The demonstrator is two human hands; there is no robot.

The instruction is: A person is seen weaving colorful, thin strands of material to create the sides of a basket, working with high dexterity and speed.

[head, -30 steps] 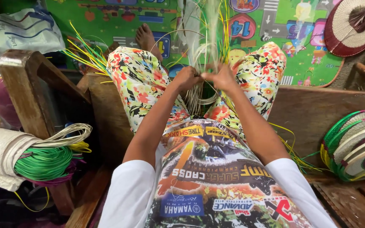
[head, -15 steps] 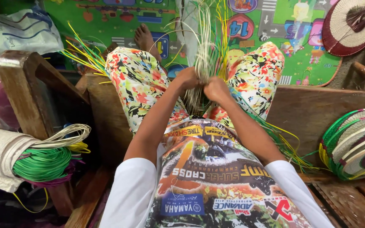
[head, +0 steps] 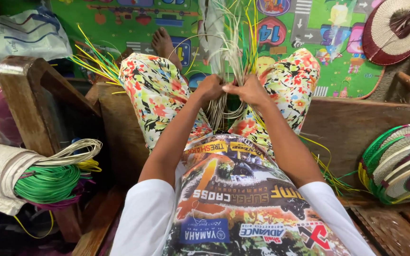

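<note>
Head view: left hand [head: 209,87] and right hand [head: 250,90] meet between raised knees, fingers pinching a bundle of thin pale, green and yellow strips [head: 233,42] standing upright. Wooden bench [head: 352,123] underneath. Coiled green strips [head: 48,182] left; stacked round woven fans [head: 399,163] right; patterned play mat [head: 309,28] beyond.

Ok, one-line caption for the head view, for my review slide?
Seated person's left hand and right hand grip a bundle of strips between the knees.

A bundle of thin pale, yellow and green strips [head: 231,52] stands upright between the knees, fanning out above.
</note>
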